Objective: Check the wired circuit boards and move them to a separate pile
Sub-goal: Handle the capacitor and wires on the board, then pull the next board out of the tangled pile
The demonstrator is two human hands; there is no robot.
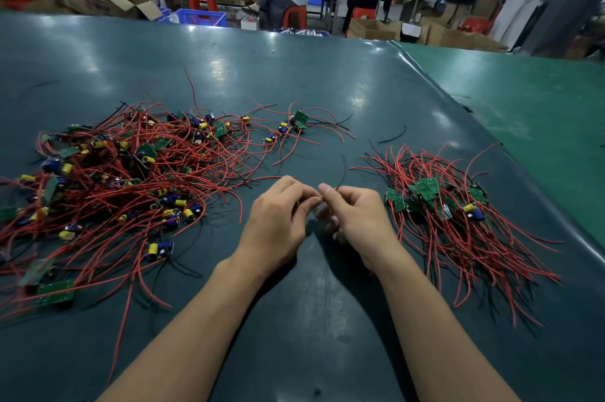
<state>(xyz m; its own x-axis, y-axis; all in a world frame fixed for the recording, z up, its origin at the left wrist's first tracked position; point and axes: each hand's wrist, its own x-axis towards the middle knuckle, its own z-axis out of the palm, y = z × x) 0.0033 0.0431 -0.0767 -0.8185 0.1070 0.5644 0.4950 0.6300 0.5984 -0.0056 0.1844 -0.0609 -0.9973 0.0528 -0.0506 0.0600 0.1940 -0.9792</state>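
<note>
While your left hand (281, 215) and right hand (357, 218) meet above the dark surface (294, 74), both pinch a thin black wire (342, 172); any board beneath is hidden. Unchecked boards (108, 179) lie left, the checked pile (442, 205) right. Boards are light and leads limp: grip board edges, not wires.

Both hands (322, 215) pinching black wire (341, 175)

Left hand (278, 215) and right hand (357, 218): fingertips meet, curled; what they pinch is hidden apart from a black wire (342, 172) rising toward 12 o'clock. Large pile (108, 179) at 9 o'clock is cut off by the frame edge. Board markings are too small to read.
</note>
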